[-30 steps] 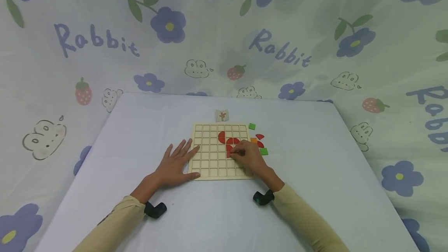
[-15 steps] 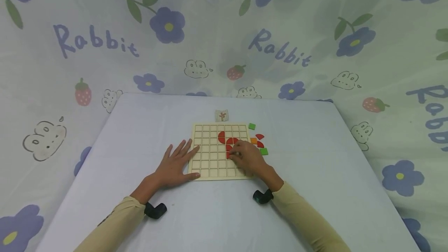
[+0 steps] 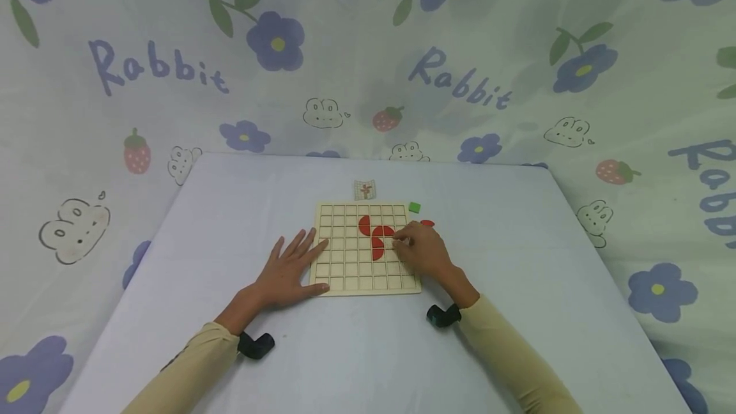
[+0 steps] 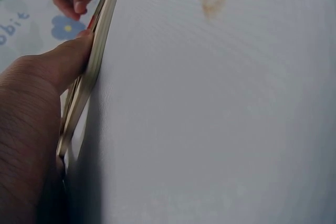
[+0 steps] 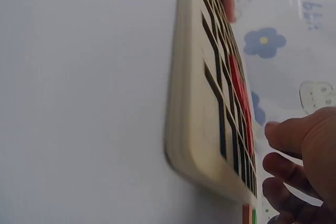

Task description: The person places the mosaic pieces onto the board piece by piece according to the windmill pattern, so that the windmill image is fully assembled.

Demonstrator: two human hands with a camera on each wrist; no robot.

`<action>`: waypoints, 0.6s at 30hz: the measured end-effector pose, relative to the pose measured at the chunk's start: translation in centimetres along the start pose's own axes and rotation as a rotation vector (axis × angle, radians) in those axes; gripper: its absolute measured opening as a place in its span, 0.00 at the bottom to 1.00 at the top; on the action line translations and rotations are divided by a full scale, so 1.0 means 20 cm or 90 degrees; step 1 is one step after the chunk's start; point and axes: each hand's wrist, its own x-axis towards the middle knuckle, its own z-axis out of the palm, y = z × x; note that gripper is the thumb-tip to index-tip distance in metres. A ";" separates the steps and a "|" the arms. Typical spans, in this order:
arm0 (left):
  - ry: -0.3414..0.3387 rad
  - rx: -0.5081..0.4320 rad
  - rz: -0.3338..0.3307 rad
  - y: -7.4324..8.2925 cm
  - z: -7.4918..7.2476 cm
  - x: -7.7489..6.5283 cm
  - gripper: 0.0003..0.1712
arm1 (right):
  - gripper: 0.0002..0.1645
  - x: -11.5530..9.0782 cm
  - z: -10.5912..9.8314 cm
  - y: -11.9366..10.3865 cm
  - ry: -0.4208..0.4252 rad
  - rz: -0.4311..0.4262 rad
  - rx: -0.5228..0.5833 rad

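A square wooden grid board (image 3: 344, 268) lies on the white table. Red quarter-circle tiles (image 3: 377, 248) sit in several of its cells, right of the middle. My left hand (image 3: 285, 275) rests on the board's left edge, fingers spread; in the left wrist view its thumb (image 4: 76, 56) lies along the board's side. My right hand (image 3: 424, 251) hovers at the board's right side, fingers loosely bent. In the right wrist view, thumb (image 5: 286, 135) and fingers are apart and nothing shows between them.
A small card (image 3: 365, 190) with a red figure on a grid lies behind the board. A green square tile (image 3: 414, 207) and a red tile (image 3: 427, 223) lie off its right corner. My right hand hides other loose tiles there. A patterned cloth (image 3: 356, 56) hangs behind the table.
My right hand has let go of a red tile, which lies in a board cell, and has moved right and slightly away. It now covers the loose tiles. The left hand stays put.
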 end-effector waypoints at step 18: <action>0.000 -0.002 0.000 0.00 -0.02 -0.01 0.54 | 0.18 0.03 -0.12 0.22 0.030 0.199 -0.109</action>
